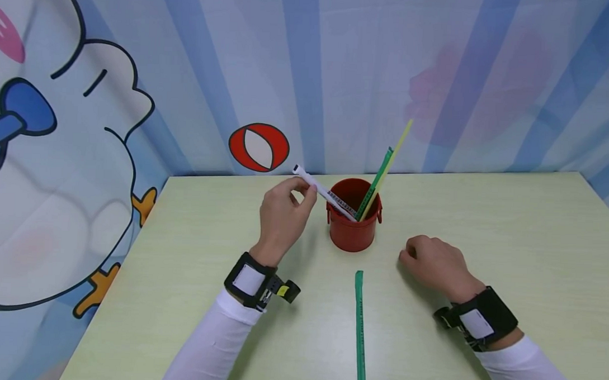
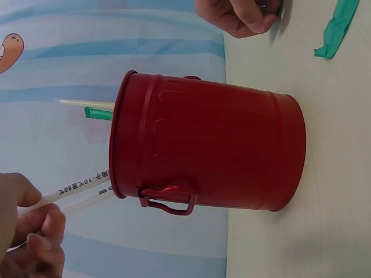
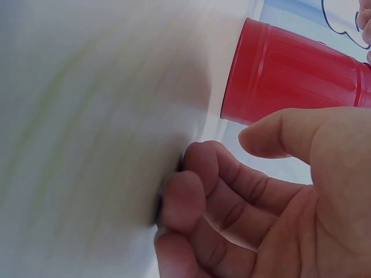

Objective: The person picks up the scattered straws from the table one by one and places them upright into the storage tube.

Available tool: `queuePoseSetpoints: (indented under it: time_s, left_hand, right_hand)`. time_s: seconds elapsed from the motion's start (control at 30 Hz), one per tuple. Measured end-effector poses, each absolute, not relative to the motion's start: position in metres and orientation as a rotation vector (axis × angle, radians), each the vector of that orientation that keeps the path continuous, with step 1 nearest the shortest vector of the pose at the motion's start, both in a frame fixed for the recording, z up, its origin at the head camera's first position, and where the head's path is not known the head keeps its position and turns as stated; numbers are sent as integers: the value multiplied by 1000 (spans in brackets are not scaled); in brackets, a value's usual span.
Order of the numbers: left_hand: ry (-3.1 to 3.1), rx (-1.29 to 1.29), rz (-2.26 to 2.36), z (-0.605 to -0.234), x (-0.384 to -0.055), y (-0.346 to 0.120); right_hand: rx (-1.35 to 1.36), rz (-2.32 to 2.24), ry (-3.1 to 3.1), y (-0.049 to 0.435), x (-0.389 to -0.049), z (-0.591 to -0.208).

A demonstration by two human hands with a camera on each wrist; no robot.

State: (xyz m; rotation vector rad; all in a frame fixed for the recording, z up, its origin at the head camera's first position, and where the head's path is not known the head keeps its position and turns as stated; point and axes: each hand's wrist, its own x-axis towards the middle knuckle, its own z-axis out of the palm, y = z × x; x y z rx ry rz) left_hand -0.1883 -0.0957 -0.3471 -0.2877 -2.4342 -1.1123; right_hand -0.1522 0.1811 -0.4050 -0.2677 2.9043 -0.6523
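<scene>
My left hand pinches a white wrapped straw between thumb and fingertips. It slants down to the right into a small red bucket. Two white straws show at the rim in the left wrist view, one with printed text. A green wrapped straw and a thin yellow-green straw lean out of the bucket's right side. Their lower ends are hidden inside. My right hand, right of the bucket, rests near the table with fingers loosely curled, holding nothing.
Another green wrapped straw lies lengthwise on the pale table, in front of the bucket. Small handles stick out from the bucket's sides. Behind the table hangs a blue striped curtain with cartoon figures.
</scene>
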Motion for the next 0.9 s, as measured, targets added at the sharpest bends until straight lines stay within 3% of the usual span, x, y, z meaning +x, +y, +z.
queuePoseSetpoints:
  time_s: [0.9]
  left_hand:
    - [-2551, -323, -1146, -360, -185, -108]
  right_hand:
    - [-259, -654, 2909, 181, -152, -405]
